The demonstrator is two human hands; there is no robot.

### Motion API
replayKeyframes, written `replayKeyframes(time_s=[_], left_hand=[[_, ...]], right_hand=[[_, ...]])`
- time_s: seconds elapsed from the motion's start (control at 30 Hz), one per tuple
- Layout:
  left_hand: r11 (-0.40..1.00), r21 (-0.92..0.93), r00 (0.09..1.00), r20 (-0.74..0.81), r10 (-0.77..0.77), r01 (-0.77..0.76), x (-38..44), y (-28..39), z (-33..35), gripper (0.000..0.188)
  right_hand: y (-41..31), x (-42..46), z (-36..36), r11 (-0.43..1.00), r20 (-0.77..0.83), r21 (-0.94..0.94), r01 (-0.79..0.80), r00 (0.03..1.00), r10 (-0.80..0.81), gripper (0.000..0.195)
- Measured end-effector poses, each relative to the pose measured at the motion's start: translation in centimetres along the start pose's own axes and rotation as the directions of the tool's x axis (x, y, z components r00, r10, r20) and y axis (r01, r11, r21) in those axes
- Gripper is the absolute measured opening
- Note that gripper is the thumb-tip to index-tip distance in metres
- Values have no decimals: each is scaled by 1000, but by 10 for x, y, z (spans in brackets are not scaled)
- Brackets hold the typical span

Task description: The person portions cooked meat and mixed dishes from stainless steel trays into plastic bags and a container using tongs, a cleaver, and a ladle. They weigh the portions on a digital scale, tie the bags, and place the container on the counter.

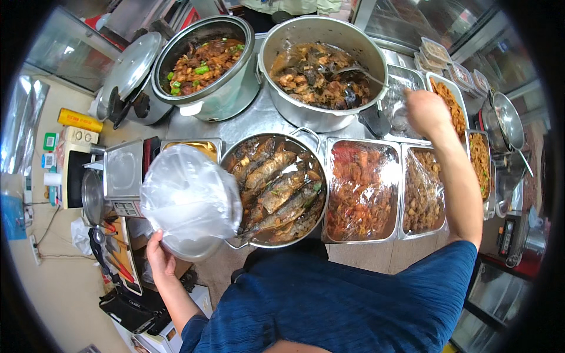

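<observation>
My left hand (160, 258) grips the rim of a bowl (194, 247) covered or lined with a clear plastic bag (190, 194). The bowl is held tilted beside a round metal pan of whole cooked fish in dark sauce (282, 189). My right hand (426, 112) reaches forward with curled fingers, above a metal tray under plastic film (399, 103). Whether its fingers pinch the film is unclear. Just left of it stands a large metal pot of stewed meat (324, 117), with a metal utensil (362, 73) resting in it.
Film-covered food trays (364, 189) line the counter's near edge. A slow-cooker pot of stew (220, 99) stands at back left, beside a metal lid (132, 66). A weighing scale (123, 172) is on the left. Someone in light clothing (287, 6) stands across the counter.
</observation>
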State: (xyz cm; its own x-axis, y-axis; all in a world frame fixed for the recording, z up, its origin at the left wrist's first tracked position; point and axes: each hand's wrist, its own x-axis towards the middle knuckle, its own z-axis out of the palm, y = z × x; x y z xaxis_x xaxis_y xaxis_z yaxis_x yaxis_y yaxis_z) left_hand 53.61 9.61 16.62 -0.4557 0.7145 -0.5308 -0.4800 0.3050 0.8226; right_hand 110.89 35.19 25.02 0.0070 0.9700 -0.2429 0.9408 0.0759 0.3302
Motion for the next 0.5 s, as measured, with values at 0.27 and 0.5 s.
replayKeyframes(time_s=[0.27, 0.5], left_hand=[[998, 53, 999, 41, 18, -20, -44, -10, 65, 38], [1000, 23, 998, -60, 4, -2, -67, -27, 68, 34]], right_hand=[[-12, 62, 18, 989, -276, -34, 144, 950, -148, 50], [-33, 89, 31, 908, -210, -38, 416, 885, -415, 52]])
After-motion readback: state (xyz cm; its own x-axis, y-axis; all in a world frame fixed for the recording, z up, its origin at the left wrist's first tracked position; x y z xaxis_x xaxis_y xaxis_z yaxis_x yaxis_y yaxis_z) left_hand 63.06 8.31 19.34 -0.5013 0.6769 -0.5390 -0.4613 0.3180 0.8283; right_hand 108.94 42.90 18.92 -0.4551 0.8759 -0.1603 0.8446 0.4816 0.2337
